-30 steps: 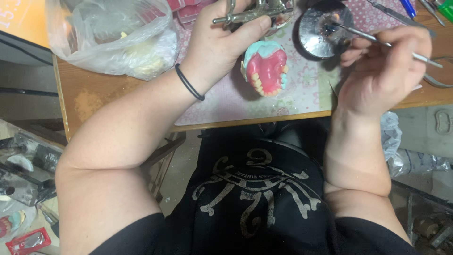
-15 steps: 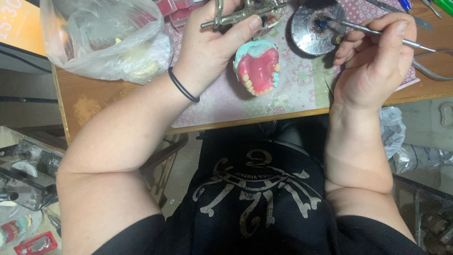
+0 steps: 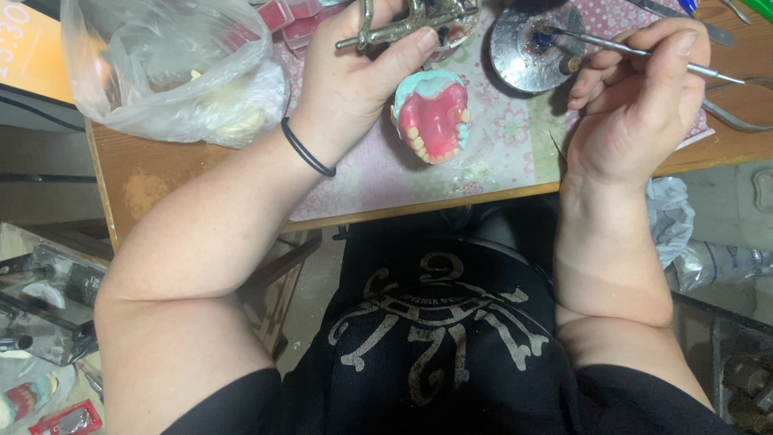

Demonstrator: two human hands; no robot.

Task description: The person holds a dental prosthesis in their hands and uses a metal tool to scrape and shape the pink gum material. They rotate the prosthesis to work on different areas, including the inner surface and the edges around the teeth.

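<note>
Dentures (image 3: pixel 433 117), a pink gum base with a row of pale teeth set on a light blue-green cast, lie on the patterned mat (image 3: pixel 491 165) near the front edge of the wooden table (image 3: pixel 153 189), between the two hands. They rest teeth-side up, probably so the pink surface stays open to view and to the tool.

The left hand (image 3: pixel 354 76) is closed around a metal hinged frame (image 3: pixel 403 20) just above the dentures, the thumb pressing along it, which seems to steady the frame against the table. A black hair band (image 3: pixel 306 149) circles that wrist.

The right hand (image 3: pixel 644 97) pinches a thin metal tool (image 3: pixel 628 50) between thumb and fingers like a pen; its tip reaches into a round shiny dish (image 3: pixel 527 52), apparently to pick up material there. The hands are apart, each clamped on its own thing.

A clear plastic bag (image 3: pixel 173 72) sits at the left of the table, and pliers (image 3: pixel 737 113) lie beside the right hand.
</note>
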